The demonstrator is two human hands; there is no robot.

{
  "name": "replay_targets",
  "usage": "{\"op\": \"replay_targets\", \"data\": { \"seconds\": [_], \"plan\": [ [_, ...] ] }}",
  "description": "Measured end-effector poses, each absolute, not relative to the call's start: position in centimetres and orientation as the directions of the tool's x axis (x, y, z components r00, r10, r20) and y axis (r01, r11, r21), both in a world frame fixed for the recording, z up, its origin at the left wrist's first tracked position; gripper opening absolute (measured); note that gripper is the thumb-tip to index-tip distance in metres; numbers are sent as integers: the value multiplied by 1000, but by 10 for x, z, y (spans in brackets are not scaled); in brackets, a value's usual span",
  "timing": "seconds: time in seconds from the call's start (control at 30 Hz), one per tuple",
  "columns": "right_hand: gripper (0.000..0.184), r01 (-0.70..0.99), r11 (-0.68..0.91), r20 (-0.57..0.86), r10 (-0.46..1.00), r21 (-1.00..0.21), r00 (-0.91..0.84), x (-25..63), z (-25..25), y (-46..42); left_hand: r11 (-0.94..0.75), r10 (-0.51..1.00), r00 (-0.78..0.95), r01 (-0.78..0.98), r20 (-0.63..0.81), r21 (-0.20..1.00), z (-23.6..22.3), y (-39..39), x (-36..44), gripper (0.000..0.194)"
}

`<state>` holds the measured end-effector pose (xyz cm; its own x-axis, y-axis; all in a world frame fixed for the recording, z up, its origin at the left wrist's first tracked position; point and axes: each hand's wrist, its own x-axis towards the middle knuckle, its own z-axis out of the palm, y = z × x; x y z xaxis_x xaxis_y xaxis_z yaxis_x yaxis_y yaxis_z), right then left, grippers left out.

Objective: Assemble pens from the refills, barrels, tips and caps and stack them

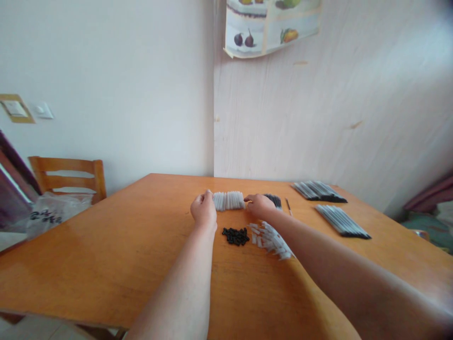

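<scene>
A row of short white plastic tubes (229,200) lies side by side on the table, between my two hands. My left hand (204,211) is by the row's left end, its thumb and fingers pinched together; what they hold, if anything, is too small to make out. At the right end, my right hand (261,206) reaches in with the fingertips close to the last tubes and a small gap between thumb and finger. Nearer to me sit a pile of small black plugs (236,236) and a loose heap of clear-white caps (271,239).
Behind my right hand is a bundle of dark rods (273,200), with a single thin pen-like stick (289,207) beside it. Farther right lie two flat bundles of clear, black-ended pens (342,221). A wooden chair (69,179) with a plastic bag (58,210) stands left of the table (116,245).
</scene>
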<state>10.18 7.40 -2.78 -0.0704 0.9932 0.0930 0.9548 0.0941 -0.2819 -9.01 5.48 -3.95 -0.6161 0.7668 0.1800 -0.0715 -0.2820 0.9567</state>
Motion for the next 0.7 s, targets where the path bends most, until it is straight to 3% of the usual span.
{"op": "replay_targets", "data": {
  "seconds": [0.13, 0.3, 0.53, 0.7],
  "plan": [
    [41, 965, 108, 84, 992, -241, -90, 103, -27, 73, -284, 772, -610, -76, 181, 956, -40, 54, -90, 32],
    [34, 986, 10, 96, 995, -168, 6, 100, -26, 70, -278, 766, -614, -48, 191, 959, -43, 57, -91, 33],
    [40, 972, -130, 58, 988, -195, 144, 96, -29, 71, -257, 771, -606, -14, 196, 966, -45, 60, -92, 34],
    [33, 963, -165, 40, 983, -213, 178, 103, -28, 75, -252, 793, -572, 7, 211, 968, -44, 58, -90, 35]
  ]
}}
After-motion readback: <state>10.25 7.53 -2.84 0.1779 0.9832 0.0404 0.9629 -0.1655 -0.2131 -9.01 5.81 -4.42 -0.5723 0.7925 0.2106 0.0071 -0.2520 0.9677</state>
